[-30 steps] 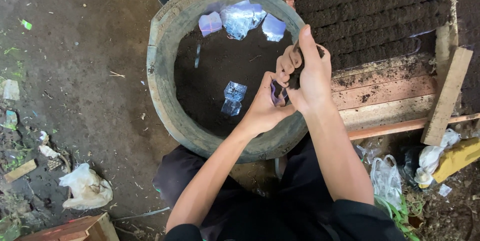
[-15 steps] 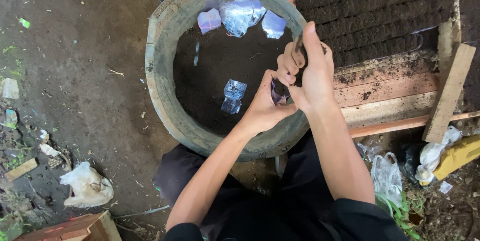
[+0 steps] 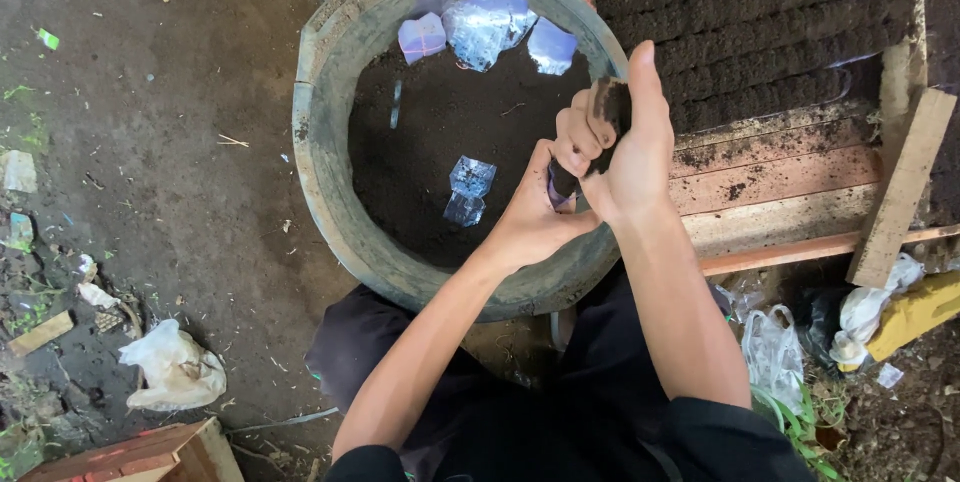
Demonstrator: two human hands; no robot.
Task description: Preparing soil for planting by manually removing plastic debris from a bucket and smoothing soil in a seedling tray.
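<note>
Since a second ago the right hand [image 3: 630, 157] has risen slightly, fist closed round a dark soil-filled bag [image 3: 607, 107], left hand [image 3: 535, 217] apparently pinching its lower end above the soil basin [image 3: 325, 112].

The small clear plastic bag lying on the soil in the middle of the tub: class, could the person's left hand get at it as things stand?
Probably yes. The small clear plastic bag lies uncovered on the soil beside the left hand, inside the tub. Nothing stands between them, but that hand is gripping a dark soil-filled bag with the right hand.
</note>
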